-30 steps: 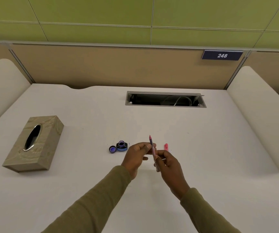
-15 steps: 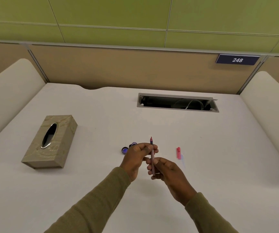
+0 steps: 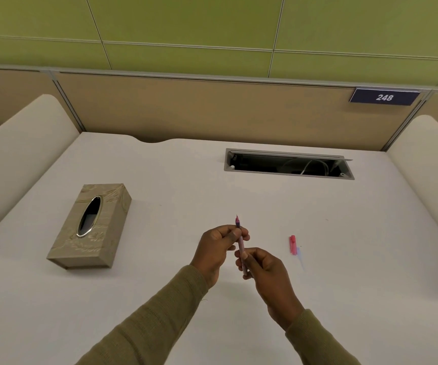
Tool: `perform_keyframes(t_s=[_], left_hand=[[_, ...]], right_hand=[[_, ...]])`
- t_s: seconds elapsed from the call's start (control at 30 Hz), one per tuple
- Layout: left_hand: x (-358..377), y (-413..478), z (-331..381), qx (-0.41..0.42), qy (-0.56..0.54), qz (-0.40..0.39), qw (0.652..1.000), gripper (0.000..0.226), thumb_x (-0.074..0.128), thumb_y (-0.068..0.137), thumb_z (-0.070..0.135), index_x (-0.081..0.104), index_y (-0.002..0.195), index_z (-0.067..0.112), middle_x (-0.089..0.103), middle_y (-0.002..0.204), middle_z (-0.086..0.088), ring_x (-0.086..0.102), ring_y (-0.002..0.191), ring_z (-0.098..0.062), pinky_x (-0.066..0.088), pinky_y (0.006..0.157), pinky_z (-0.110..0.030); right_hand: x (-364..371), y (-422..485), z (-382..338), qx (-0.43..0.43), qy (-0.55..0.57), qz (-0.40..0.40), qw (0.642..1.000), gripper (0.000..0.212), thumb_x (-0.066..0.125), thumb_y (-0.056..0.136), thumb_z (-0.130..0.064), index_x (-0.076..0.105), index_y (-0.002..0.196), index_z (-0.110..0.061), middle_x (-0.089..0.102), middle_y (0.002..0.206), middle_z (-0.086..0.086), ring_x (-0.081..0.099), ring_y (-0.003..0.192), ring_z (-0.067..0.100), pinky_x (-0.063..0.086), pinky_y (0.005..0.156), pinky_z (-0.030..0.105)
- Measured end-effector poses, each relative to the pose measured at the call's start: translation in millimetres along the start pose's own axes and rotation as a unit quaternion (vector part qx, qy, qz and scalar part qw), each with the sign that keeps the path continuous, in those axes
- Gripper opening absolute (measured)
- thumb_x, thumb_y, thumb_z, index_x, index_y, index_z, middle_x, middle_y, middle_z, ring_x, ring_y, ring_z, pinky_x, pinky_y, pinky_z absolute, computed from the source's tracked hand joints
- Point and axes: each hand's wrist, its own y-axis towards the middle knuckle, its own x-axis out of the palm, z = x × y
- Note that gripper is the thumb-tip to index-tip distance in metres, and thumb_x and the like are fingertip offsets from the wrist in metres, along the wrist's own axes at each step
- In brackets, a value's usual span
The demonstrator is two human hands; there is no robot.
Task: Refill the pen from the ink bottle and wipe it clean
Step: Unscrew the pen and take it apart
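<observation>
A thin pink pen [image 3: 240, 243] stands nearly upright above the white desk [image 3: 159, 299], nib end up. My left hand [image 3: 216, 250] pinches its upper part near the dark section. My right hand [image 3: 264, 270] grips its lower barrel. A pink pen cap [image 3: 293, 244] lies on the desk to the right of my hands. The ink bottle and its lid are hidden behind my left hand.
A beige tissue box [image 3: 91, 225] with an oval opening sits at the left. A cable slot [image 3: 289, 164] opens in the desk at the back. Cream dividers rise at both sides, and a partition wall with a "248" plate [image 3: 384, 97] stands behind.
The view has swung left, so everything sits further right in frame. The ink bottle and lid, seen earlier left of my left hand, are now covered by it. Both hands stay on the pen.
</observation>
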Motion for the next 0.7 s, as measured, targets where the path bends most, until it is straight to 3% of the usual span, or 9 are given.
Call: perform_keyframes(t_s=[0.13,0.23,0.4,0.5,0.7], left_hand=[[-1,-2,0,0.003,-0.003,0.007,1.000,0.020,0.056,0.095,0.015,0.075,0.091,0.016,0.076,0.094,-0.001,0.066,0.102,-0.021,0.050,0.087,-0.033],[-3,-1,2,0.003,-0.008,0.019,1.000,0.017,0.060,0.092,0.017,0.076,0.091,0.015,0.076,0.093,-0.001,0.066,0.101,-0.023,0.050,0.085,-0.032],[-9,3,5,-0.005,-0.006,0.027,1.000,0.014,0.064,0.090,0.021,0.076,0.088,0.014,0.076,0.092,0.000,0.066,0.101,-0.025,0.050,0.086,-0.032],[-13,5,6,-0.008,-0.004,0.027,1.000,0.014,0.065,0.089,0.022,0.076,0.089,0.012,0.077,0.093,0.000,0.065,0.102,-0.028,0.050,0.086,-0.032],[-17,6,9,-0.012,-0.005,0.019,1.000,0.015,0.065,0.090,0.022,0.075,0.091,0.012,0.077,0.092,0.001,0.067,0.099,-0.022,0.049,0.080,-0.027]], right_hand=[[6,1,0,-0.008,-0.006,0.047,0.999,0.012,0.075,0.087,-0.027,0.069,0.084,-0.017,0.070,0.075,0.000,0.062,0.068,0.010,0.055,0.066,0.024],[10,1,-2,-0.007,-0.003,0.032,0.999,0.015,0.074,0.088,-0.031,0.068,0.089,-0.018,0.071,0.080,0.002,0.064,0.073,0.012,0.056,0.065,0.024],[14,-4,-6,0.080,0.112,-0.075,0.988,0.033,0.047,0.103,-0.040,0.070,0.112,-0.019,0.075,0.099,0.008,0.071,0.087,0.022,0.058,0.080,0.038],[14,-5,-3,0.114,0.174,-0.089,0.974,0.043,0.037,0.107,-0.032,0.073,0.110,-0.011,0.075,0.102,0.014,0.070,0.088,0.027,0.056,0.083,0.043],[13,-3,-6,0.109,0.191,-0.083,0.972,0.017,0.058,0.099,-0.021,0.065,0.105,-0.007,0.069,0.094,0.011,0.068,0.087,0.023,0.056,0.079,0.036]])
